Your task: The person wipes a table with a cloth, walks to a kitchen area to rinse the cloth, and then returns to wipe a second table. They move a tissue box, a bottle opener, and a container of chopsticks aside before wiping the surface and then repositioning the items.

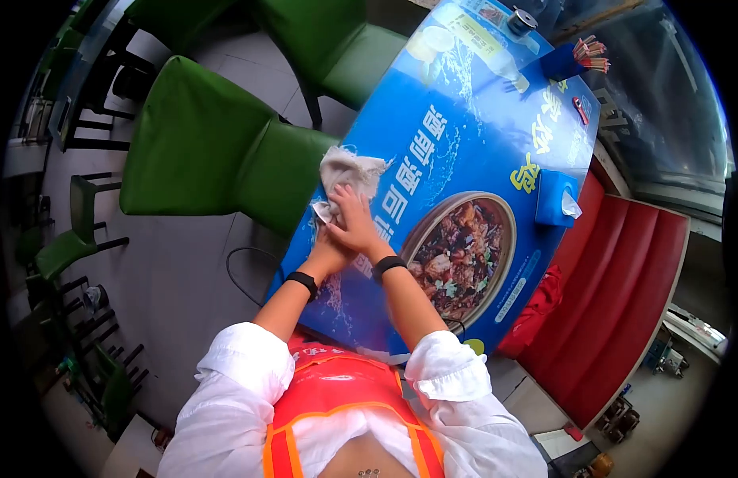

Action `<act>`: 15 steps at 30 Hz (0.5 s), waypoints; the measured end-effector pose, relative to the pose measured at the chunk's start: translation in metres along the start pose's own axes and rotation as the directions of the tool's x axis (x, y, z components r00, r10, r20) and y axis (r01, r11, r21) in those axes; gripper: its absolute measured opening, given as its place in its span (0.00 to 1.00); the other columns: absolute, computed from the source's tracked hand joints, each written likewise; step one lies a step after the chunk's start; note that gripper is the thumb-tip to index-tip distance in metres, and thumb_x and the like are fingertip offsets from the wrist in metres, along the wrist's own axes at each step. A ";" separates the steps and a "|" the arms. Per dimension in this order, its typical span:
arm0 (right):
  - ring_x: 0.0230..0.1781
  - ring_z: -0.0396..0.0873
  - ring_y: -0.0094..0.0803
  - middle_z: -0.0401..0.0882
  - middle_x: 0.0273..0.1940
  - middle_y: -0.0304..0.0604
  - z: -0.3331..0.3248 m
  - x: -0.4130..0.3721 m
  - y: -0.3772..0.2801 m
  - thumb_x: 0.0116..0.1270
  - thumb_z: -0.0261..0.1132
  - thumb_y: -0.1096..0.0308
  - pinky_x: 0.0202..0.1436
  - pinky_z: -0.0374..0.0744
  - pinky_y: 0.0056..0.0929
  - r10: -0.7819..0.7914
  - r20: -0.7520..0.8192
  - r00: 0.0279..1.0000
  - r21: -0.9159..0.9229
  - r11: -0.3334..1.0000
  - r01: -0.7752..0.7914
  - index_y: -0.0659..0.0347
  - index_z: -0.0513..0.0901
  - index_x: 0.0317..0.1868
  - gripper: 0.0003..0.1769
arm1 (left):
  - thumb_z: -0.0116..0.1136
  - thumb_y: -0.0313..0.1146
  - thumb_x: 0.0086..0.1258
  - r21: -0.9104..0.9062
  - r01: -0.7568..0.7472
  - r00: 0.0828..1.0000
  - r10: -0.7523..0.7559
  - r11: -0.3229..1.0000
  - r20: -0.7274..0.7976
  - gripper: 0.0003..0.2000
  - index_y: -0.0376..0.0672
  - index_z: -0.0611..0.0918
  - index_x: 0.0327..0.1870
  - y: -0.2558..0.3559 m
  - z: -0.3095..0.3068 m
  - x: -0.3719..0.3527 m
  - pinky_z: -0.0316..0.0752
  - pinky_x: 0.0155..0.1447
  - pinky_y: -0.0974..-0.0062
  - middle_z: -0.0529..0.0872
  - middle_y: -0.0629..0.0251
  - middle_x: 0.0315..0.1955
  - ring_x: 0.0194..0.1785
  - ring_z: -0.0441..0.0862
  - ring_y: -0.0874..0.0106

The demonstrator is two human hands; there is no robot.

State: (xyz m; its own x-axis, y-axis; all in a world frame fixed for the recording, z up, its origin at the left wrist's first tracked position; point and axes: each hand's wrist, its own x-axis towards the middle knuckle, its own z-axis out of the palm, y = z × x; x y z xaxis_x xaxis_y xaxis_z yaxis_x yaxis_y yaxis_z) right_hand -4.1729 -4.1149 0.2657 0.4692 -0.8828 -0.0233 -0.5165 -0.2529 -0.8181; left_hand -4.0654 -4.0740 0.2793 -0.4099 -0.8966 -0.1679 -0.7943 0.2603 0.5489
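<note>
A crumpled pale grey cloth (351, 170) lies on the blue printed tabletop (432, 88), bunched near its left edge. My right hand (358, 223) presses onto the lower part of the cloth, with its fingers bent into the folds. Just below and to the left, my left hand (330, 253) sits against my right hand at the cloth's lower end. Its fingers are mostly hidden, so I cannot see how they are closed. Both wrists wear black bands.
Toward the right of the table stand a blue tissue box (553, 199), a dark holder with chopsticks (566, 62) and a small tin (522, 21). A small red object (581, 111) lies between them. Green chairs (201, 143) line the left; a red bench (616, 295) borders the right.
</note>
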 end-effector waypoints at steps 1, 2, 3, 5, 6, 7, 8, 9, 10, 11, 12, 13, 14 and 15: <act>0.72 0.46 0.42 0.55 0.68 0.45 0.017 -0.013 -0.011 0.53 0.62 0.59 0.72 0.38 0.47 -0.005 0.036 0.999 0.015 1.000 0.005 0.53 0.63 0.62 0.34 | 0.49 0.39 0.63 0.019 0.023 1.000 -0.024 1.000 0.018 0.30 0.43 0.59 0.67 -0.002 -0.003 -0.027 0.44 0.69 0.55 0.54 0.53 0.68 0.71 0.48 0.56; 0.72 0.46 0.43 0.54 0.68 0.45 0.033 -0.027 -0.020 0.53 0.62 0.59 0.72 0.39 0.48 -0.029 0.054 0.998 0.061 0.998 0.026 0.52 0.63 0.62 0.34 | 0.48 0.40 0.64 0.029 0.039 0.999 -0.040 0.999 0.023 0.30 0.44 0.59 0.68 -0.004 -0.004 -0.054 0.43 0.70 0.53 0.52 0.53 0.69 0.71 0.46 0.55; 0.72 0.46 0.44 0.54 0.69 0.46 0.048 -0.040 -0.028 0.55 0.61 0.59 0.71 0.39 0.50 -0.042 0.120 0.992 0.108 0.994 0.029 0.53 0.63 0.63 0.34 | 0.47 0.41 0.64 0.037 0.058 0.995 -0.061 0.998 0.084 0.30 0.44 0.59 0.68 -0.009 -0.004 -0.080 0.42 0.70 0.52 0.52 0.54 0.69 0.71 0.46 0.54; 0.72 0.46 0.44 0.54 0.69 0.47 0.075 -0.079 -0.043 0.58 0.60 0.59 0.71 0.39 0.53 -0.045 0.249 0.968 0.203 0.979 -0.007 0.53 0.63 0.63 0.32 | 0.47 0.43 0.65 0.076 0.061 0.981 -0.074 0.995 0.179 0.29 0.45 0.61 0.67 -0.022 0.013 -0.147 0.42 0.69 0.51 0.55 0.55 0.68 0.71 0.47 0.55; 0.72 0.46 0.43 0.54 0.68 0.46 0.083 -0.099 -0.049 0.60 0.58 0.60 0.71 0.40 0.52 -0.044 0.310 0.950 0.241 0.970 -0.034 0.53 0.63 0.63 0.30 | 0.47 0.44 0.65 0.109 0.043 0.977 -0.064 0.993 0.201 0.28 0.45 0.63 0.66 -0.025 0.023 -0.175 0.43 0.69 0.51 0.57 0.55 0.67 0.71 0.48 0.55; 0.72 0.47 0.41 0.55 0.68 0.47 0.084 -0.120 -0.058 0.63 0.56 0.61 0.71 0.40 0.52 -0.019 0.341 0.940 0.278 0.957 -0.082 0.54 0.64 0.63 0.27 | 0.48 0.46 0.65 0.141 0.005 0.958 -0.045 0.990 0.282 0.27 0.45 0.65 0.65 -0.021 0.026 -0.196 0.44 0.69 0.52 0.60 0.55 0.65 0.70 0.50 0.56; 0.72 0.47 0.42 0.55 0.68 0.47 0.082 -0.141 -0.066 0.63 0.56 0.62 0.70 0.41 0.52 0.011 0.360 0.933 0.269 0.956 -0.115 0.55 0.63 0.64 0.27 | 0.49 0.47 0.65 0.162 -0.036 0.929 -0.027 0.986 0.369 0.27 0.45 0.67 0.63 -0.016 0.030 -0.217 0.45 0.69 0.53 0.62 0.56 0.63 0.69 0.52 0.57; 0.71 0.48 0.44 0.56 0.68 0.48 0.078 -0.166 -0.072 0.65 0.55 0.65 0.71 0.41 0.48 0.062 0.371 0.927 0.286 0.942 -0.177 0.55 0.63 0.64 0.26 | 0.50 0.48 0.63 0.213 -0.125 0.939 0.046 0.969 0.340 0.26 0.44 0.70 0.61 0.000 0.026 -0.228 0.49 0.69 0.55 0.66 0.57 0.61 0.68 0.56 0.58; 0.71 0.49 0.44 0.56 0.67 0.49 0.074 -0.192 -0.073 0.65 0.54 0.66 0.71 0.42 0.49 0.102 0.374 0.922 0.268 0.940 -0.213 0.56 0.62 0.65 0.27 | 0.52 0.49 0.62 0.216 -0.151 0.933 0.067 0.965 0.354 0.27 0.46 0.70 0.60 0.003 0.047 -0.244 0.52 0.67 0.57 0.65 0.60 0.62 0.69 0.56 0.59; 0.71 0.49 0.45 0.57 0.67 0.49 0.057 -0.216 -0.077 0.65 0.55 0.66 0.71 0.45 0.49 0.138 0.365 0.921 0.250 0.938 -0.239 0.56 0.62 0.65 0.28 | 0.51 0.50 0.62 0.211 -0.257 0.909 0.162 0.943 0.383 0.27 0.47 0.69 0.61 0.009 0.060 -0.251 0.53 0.67 0.56 0.66 0.59 0.62 0.68 0.57 0.60; 0.70 0.51 0.45 0.58 0.66 0.49 0.046 -0.242 -0.067 0.65 0.54 0.67 0.70 0.47 0.49 0.197 0.344 0.918 0.225 0.932 -0.285 0.57 0.62 0.64 0.27 | 0.51 0.51 0.63 0.206 -0.363 0.876 0.257 0.909 0.409 0.28 0.49 0.68 0.62 0.015 0.068 -0.249 0.54 0.66 0.55 0.66 0.58 0.61 0.67 0.58 0.60; 0.68 0.55 0.47 0.62 0.64 0.49 0.033 -0.265 -0.056 0.64 0.54 0.69 0.70 0.49 0.48 0.273 0.249 0.929 0.141 0.939 -0.314 0.58 0.65 0.62 0.24 | 0.51 0.51 0.63 0.203 -0.373 0.871 0.266 0.905 0.413 0.28 0.49 0.68 0.62 0.023 0.063 -0.238 0.54 0.66 0.55 0.66 0.58 0.61 0.67 0.58 0.60; 0.65 0.60 0.48 0.65 0.62 0.51 0.018 -0.282 -0.048 0.64 0.53 0.72 0.68 0.55 0.43 0.325 0.125 0.937 0.076 0.939 -0.336 0.61 0.67 0.59 0.21 | 0.52 0.50 0.62 0.189 -0.404 0.890 0.337 0.895 0.306 0.29 0.49 0.67 0.63 0.034 0.050 -0.222 0.54 0.67 0.57 0.64 0.59 0.63 0.68 0.57 0.62; 0.62 0.63 0.48 0.67 0.59 0.54 0.000 -0.292 -0.042 0.63 0.53 0.75 0.66 0.60 0.38 0.372 -0.033 0.928 0.126 0.922 -0.365 0.64 0.68 0.57 0.20 | 0.52 0.50 0.62 0.178 -0.433 0.896 0.401 0.884 0.192 0.30 0.49 0.66 0.64 0.044 0.046 -0.205 0.54 0.67 0.59 0.62 0.60 0.65 0.69 0.56 0.64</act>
State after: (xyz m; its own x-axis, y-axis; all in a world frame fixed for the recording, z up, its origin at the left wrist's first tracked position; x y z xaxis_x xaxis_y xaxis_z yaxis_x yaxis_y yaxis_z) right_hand -4.2879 -3.8463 0.3066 0.2193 -0.9261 -0.3070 -0.5576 0.1392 -0.8184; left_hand -4.0372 -3.8625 0.3000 -0.7716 -0.6300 -0.0878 -0.6039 0.6822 0.4122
